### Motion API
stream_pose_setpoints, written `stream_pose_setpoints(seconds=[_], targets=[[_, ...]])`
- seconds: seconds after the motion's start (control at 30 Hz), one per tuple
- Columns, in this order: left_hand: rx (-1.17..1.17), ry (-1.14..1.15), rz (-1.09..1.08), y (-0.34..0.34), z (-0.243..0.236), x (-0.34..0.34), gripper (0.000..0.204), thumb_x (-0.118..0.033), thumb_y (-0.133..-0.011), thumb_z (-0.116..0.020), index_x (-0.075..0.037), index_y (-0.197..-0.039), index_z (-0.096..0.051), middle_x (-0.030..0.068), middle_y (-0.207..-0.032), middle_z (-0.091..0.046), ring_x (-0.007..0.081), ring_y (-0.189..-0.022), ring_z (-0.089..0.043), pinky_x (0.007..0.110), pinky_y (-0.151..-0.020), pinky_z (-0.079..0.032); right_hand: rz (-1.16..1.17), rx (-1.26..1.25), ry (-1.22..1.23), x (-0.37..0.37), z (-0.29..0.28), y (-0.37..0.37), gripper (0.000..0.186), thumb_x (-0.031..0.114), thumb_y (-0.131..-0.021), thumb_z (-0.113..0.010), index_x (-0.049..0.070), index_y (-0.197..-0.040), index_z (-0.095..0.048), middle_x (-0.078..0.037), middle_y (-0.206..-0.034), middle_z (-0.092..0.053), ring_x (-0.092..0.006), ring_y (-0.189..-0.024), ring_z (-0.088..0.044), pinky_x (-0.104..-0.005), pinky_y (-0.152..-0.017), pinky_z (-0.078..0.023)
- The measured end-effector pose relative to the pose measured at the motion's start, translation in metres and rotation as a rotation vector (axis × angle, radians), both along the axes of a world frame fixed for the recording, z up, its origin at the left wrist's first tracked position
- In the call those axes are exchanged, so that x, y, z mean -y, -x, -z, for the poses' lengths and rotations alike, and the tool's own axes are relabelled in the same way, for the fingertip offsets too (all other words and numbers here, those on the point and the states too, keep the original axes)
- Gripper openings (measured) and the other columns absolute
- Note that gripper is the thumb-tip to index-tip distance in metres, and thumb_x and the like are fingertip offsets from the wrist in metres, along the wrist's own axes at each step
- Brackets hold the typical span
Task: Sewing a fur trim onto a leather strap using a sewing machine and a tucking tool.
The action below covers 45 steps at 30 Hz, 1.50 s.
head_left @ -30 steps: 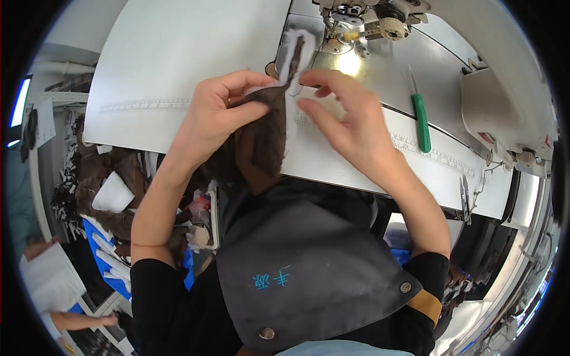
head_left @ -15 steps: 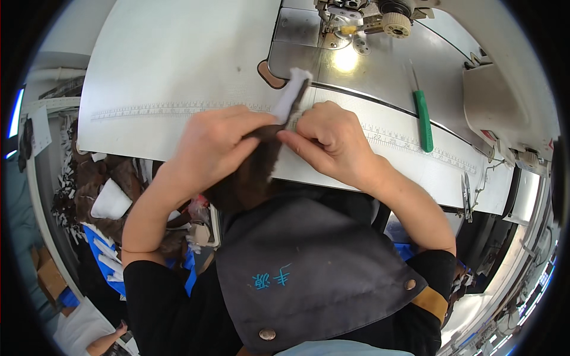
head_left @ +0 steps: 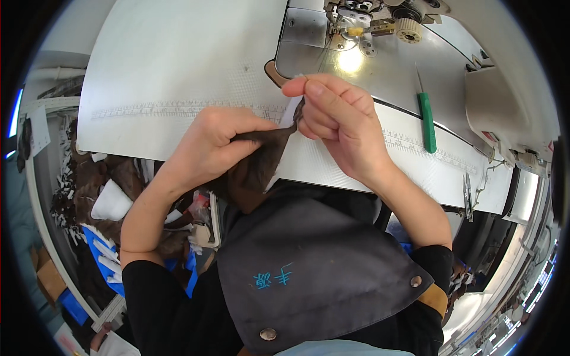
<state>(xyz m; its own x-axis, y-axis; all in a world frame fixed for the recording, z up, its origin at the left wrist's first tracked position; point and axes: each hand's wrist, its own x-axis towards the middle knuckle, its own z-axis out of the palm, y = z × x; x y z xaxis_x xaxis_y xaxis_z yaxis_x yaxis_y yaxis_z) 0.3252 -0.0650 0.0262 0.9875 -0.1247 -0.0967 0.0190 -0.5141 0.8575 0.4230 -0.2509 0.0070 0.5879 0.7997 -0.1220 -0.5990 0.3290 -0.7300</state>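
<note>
A piece of dark brown, soft-looking fabric [head_left: 261,160] hangs over the table's front edge toward my lap. My left hand [head_left: 214,139] is closed on it, thumb and fingers pinching its upper edge. A narrow white strip [head_left: 290,113] runs along the brown piece between the hands. My right hand [head_left: 344,118] is raised just right of it, its thumb and forefinger pinched near the strip's upper end. Its lower fingers curl against the twisted brown edge. What exactly sits in that pinch is mostly hidden by the fingers.
A sewing machine [head_left: 409,31] with a lit metal plate stands beyond my right hand. To the right lie a green-handled pointed tool [head_left: 426,121] and metal tweezers [head_left: 468,193]. Brown scraps and a blue-lined container [head_left: 98,255] are at lower left; another person's arm shows farther down.
My right hand has moved up and turned, its fingers now pinched near the top of the white strip. The brown fabric is pulled taut toward it. My left hand stays nearly in place.
</note>
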Motion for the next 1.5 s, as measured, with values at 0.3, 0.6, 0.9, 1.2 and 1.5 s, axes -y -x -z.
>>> stream_pose_setpoints(seconds=[0.3,0.6,0.9,1.2,1.5], targets=[[-0.160,0.184,-0.264,0.028,0.005,-0.059,0.029,0.009,-0.075,-0.054,0.006,-0.101,-0.067,0.0070,-0.091,-0.070,0.0107,-0.085,-0.063,0.024,-0.079,-0.048,0.326,0.201,-0.004,0.069,-0.012,-0.056,0.022,0.015,-0.091,-0.053,-0.001,-0.100,-0.064,0.006,-0.061,-0.045,-0.0034,-0.050,-0.031,-0.0213,-0.047,-0.027],[-0.164,0.341,-0.170,0.022,-0.005,-0.053,0.021,0.006,-0.078,-0.060,0.006,-0.098,-0.068,0.0040,-0.084,-0.068,0.0070,-0.078,-0.059,0.021,-0.071,-0.047,-0.008,1.140,0.516,0.009,-0.006,-0.035,0.021,0.017,-0.086,-0.063,-0.003,-0.083,-0.061,-0.007,-0.067,-0.054,-0.0184,-0.056,-0.046,-0.0297,-0.053,-0.040],[-0.239,0.130,-0.092,0.039,-0.010,-0.070,0.020,0.005,-0.079,-0.060,0.005,-0.096,-0.069,0.0044,-0.083,-0.068,0.0080,-0.076,-0.059,0.022,-0.069,-0.046,-0.148,0.906,0.510,0.003,-0.004,-0.037,0.026,0.018,-0.086,-0.065,-0.002,-0.072,-0.059,-0.003,-0.063,-0.050,-0.0123,-0.056,-0.043,-0.0286,-0.052,-0.036],[0.343,-0.016,-0.436,0.025,-0.012,0.004,0.029,-0.003,-0.080,-0.067,0.002,-0.108,-0.063,0.0071,-0.087,-0.067,0.0133,-0.077,-0.063,0.025,-0.069,-0.050,0.306,0.942,0.441,-0.013,-0.024,0.029,0.028,0.017,-0.089,-0.063,-0.005,-0.106,-0.061,-0.015,-0.079,-0.065,-0.0181,-0.074,-0.063,-0.0280,-0.066,-0.048],[0.380,-0.085,-0.444,0.011,-0.023,0.032,0.032,-0.005,-0.078,-0.071,-0.004,-0.110,-0.065,0.0047,-0.083,-0.063,0.0087,-0.070,-0.060,0.024,-0.062,-0.049,0.186,0.432,0.197,0.009,-0.007,0.029,0.020,0.006,-0.093,-0.052,-0.008,-0.104,-0.061,-0.010,-0.085,-0.068,-0.0113,-0.077,-0.063,-0.0233,-0.070,-0.051]])
